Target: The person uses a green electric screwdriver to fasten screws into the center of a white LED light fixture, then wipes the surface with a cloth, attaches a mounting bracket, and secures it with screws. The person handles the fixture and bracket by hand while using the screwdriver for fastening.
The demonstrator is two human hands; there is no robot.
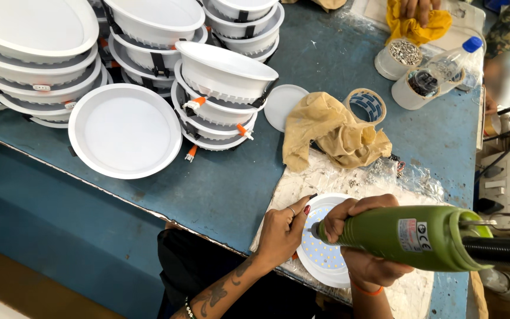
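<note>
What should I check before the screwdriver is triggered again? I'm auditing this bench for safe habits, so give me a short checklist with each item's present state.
1. Left hand steadies the round light panel: ok, it rests on the panel's left edge.
2. Right hand has a full grip on the green electric screwdriver: ok.
3. Driver tip seated on a screw: cannot tell, the tip is hidden between the hands.
4. Left fingers away from the tip: not ok, they lie right beside it.
5. Panel lies flat on the plastic sheet: ok.
6. Tan cloth away from the work: ok, it lies beyond the panel.
</note>
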